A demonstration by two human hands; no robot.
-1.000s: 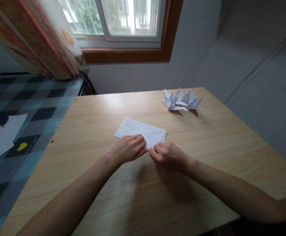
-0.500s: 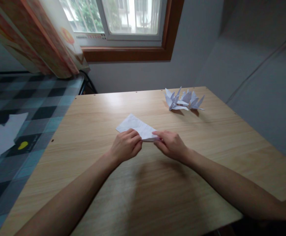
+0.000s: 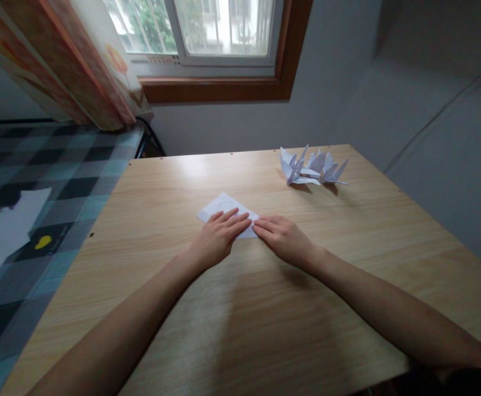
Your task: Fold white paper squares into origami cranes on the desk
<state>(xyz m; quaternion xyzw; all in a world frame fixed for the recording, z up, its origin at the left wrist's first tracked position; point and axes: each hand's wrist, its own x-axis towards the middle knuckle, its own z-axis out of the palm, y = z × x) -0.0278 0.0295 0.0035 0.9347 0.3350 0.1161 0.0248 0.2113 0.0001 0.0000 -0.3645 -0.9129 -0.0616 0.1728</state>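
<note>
A folded white paper (image 3: pixel 217 207) lies on the wooden table (image 3: pixel 162 181) near its middle. My left hand (image 3: pixel 219 237) rests flat on the paper's near part, fingers stretched out and pointing right. My right hand (image 3: pixel 280 237) lies flat beside it, fingers stretched toward the left, its fingertips touching the paper's right end. Most of the paper is hidden under the two hands. Neither hand grips anything.
Several folded paper cranes (image 3: pixel 312 168) stand at the table's far right. A bed with a checked cover (image 3: pixel 38 181) and a white sheet (image 3: pixel 5 231) on it is to the left. A curtain (image 3: pixel 71 66) and window (image 3: pixel 207 27) are behind; a grey wall is on the right.
The paper was a wide rectangle; both hands lifted and folded its right part over. The hands went from pinching the edge to lying flat on the smaller folded paper.
</note>
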